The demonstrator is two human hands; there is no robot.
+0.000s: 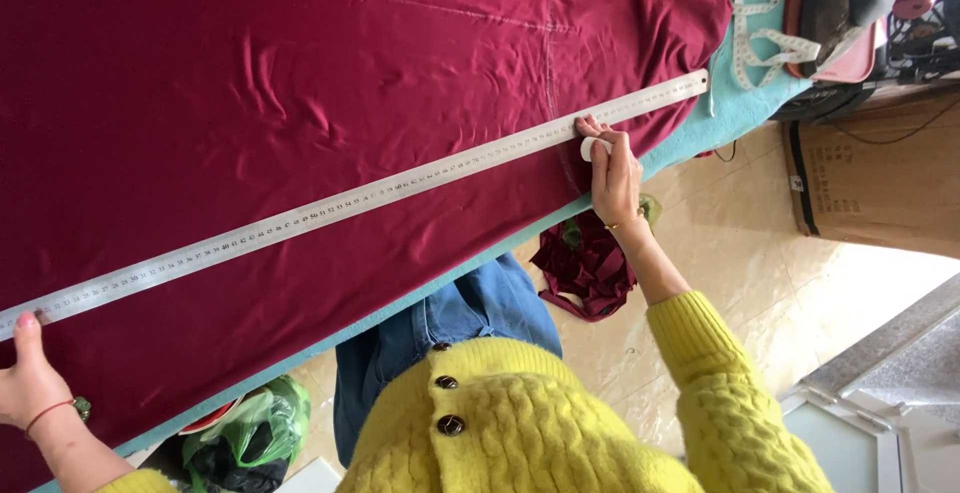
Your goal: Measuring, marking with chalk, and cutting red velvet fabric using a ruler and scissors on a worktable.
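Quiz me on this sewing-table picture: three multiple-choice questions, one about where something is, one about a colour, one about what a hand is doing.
1. Where does the long metal ruler lie?
A. on the floor
B. across the dark red fabric
C. on the cardboard box

2. What colour is the person's knitted sweater?
A. yellow
B. grey
C. white

3. What is the right hand doing?
A. hanging free at the side
B. gripping scissors
C. holding a small white piece of chalk at the ruler's edge

Answers: 1 B, the ruler runs slantwise over the cloth, the left hand pressing its near end. 2 A, sleeves and buttoned front are bright yellow. 3 C, the fingertips pinch the white piece against the ruler.
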